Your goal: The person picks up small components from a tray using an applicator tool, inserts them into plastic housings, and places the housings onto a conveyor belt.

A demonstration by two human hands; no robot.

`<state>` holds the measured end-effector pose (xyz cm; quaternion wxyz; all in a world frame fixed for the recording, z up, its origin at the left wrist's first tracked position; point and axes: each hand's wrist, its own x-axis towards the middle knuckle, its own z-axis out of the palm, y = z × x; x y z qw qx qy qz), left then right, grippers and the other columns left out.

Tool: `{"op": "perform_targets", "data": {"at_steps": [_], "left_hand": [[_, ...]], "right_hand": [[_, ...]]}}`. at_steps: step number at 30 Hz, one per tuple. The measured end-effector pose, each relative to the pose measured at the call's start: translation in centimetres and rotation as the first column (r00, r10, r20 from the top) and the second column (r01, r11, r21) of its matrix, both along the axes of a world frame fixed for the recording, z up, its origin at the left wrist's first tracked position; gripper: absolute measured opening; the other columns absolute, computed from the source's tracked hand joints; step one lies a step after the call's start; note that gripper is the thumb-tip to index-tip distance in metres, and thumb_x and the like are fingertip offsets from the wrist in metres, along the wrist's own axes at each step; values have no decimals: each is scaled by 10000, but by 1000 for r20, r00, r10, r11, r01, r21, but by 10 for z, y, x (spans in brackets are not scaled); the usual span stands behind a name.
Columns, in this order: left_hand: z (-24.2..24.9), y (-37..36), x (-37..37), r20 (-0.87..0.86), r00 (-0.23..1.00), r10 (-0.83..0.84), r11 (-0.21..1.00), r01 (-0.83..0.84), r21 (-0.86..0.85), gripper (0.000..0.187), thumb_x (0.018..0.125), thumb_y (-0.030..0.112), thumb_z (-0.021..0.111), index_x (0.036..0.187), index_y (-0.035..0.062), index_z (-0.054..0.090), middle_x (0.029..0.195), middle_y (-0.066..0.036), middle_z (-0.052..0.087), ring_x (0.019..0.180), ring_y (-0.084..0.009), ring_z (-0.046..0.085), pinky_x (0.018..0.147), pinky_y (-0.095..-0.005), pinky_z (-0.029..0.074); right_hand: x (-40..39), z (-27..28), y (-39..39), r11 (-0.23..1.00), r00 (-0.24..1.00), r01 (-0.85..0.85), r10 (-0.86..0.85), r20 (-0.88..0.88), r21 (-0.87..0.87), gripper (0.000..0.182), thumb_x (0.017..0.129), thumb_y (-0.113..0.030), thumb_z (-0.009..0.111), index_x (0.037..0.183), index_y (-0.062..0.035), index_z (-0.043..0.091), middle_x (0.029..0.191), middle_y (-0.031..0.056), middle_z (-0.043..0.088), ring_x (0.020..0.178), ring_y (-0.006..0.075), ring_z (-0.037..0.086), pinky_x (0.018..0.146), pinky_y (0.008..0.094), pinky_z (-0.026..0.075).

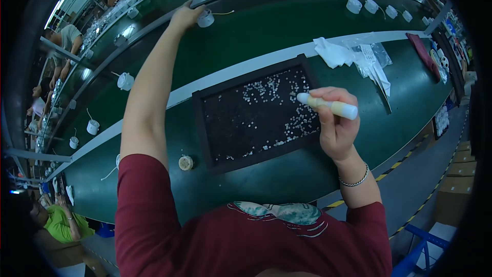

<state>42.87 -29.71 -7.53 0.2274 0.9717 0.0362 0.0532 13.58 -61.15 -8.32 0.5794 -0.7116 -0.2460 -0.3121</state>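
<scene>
My left hand (187,17) is stretched out to the far green belt, its fingers closed at a white cylindrical part (206,19) that has a thin pale wire. Part of the grip is hidden behind the hand. In my right hand (338,125) is a white and pale-yellow tube (328,106), held above the right side of a black tray (201,128). Its narrower white end points left over the tray. Many tiny whitish pieces (261,90) lie scattered in the tray, mostly toward its right and far sides.
More white parts with wires (125,81) stand along the belt, on both sides. A small beige round piece (186,162) rests left of the tray. White cloth (334,52), plastic bags and a thin pointed tool (385,97) lie to the right. Other people sit at left.
</scene>
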Motion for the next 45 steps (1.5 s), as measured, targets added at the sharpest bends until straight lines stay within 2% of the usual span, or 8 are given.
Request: {"op": "perform_targets", "data": {"at_steps": [9, 17, 21, 23, 25, 31, 35, 45], "left_hand": [[-54, -11, 14, 20, 997, -73, 991, 70, 117, 567, 734, 309, 692, 1232, 86, 539, 1238, -201, 538, 1115, -347, 545, 953, -407, 442], [56, 12, -152, 106, 841, -530, 819, 541, -193, 544, 737, 166, 668, 1250, 69, 516, 1168, -135, 553, 1067, -229, 549, 912, -325, 449], [104, -18, -269, -294, 897, -331, 943, 298, -151, 554, 664, -33, 623, 1201, 60, 522, 1202, -92, 528, 1149, -228, 513, 995, -349, 395], [76, 23, -281, -307, 833, -461, 888, 437, -146, 560, 647, -50, 621, 1188, 54, 521, 1206, -92, 529, 1190, -246, 485, 1034, -360, 354], [34, 56, -293, -262, 797, -545, 838, 532, -123, 607, 620, -71, 621, 1207, 49, 527, 1264, -134, 507, 1237, -301, 452, 1058, -394, 332], [-4, 62, -322, -7, 970, -241, 932, 230, -281, 647, 644, 17, 713, 1254, 36, 499, 1230, -136, 494, 1131, -267, 509, 973, -343, 396], [-20, 54, -329, 17, 964, -266, 816, 235, -528, 622, 657, 23, 721, 1243, 32, 511, 1102, -93, 517, 1039, -193, 531, 910, -284, 411], [-22, 48, -326, 47, 954, -297, 825, 281, -490, 612, 653, 44, 717, 1231, 38, 515, 1065, -80, 506, 999, -180, 533, 874, -272, 415]], "right_hand": [[-7, -3, -7, 998, 989, -53, 58, -138, 37, 203, 912, -72, 552, 1061, 5, 438, 1032, 184, 585, 884, 179, 578, 770, 271, 483], [1, -7, -2, 987, 979, -61, 88, -186, 147, 188, 937, -93, 525, 1085, 4, 461, 1046, 127, 597, 814, 98, 560, 720, 212, 471], [10, -9, 1, 983, 968, 6, 40, -247, 181, 167, 934, -115, 542, 1031, 10, 490, 950, 93, 638, 700, 71, 554, 650, 194, 463], [10, -10, 0, 993, 952, -15, 49, -301, 114, 169, 958, -131, 496, 1055, 7, 478, 1005, 120, 618, 743, 87, 557, 701, 213, 477], [11, -8, 8, 994, 962, -5, 34, -270, 107, 165, 941, -143, 535, 1015, 1, 504, 915, 83, 634, 689, 72, 549, 639, 201, 464], [15, -11, 19, 983, 983, 105, -125, -137, -148, 157, 898, -167, 609, 935, -31, 541, 708, 40, 600, 573, 102, 548, 540, 232, 448], [12, -19, 15, 955, 973, 114, -163, -164, -274, 148, 933, -125, 546, 1005, 1, 522, 889, 65, 659, 659, 58, 550, 602, 185, 455], [13, -21, 10, 945, 974, 94, -152, -168, -312, 146, 931, -112, 545, 1012, 8, 521, 896, 77, 663, 676, 67, 562, 618, 188, 468]]}}
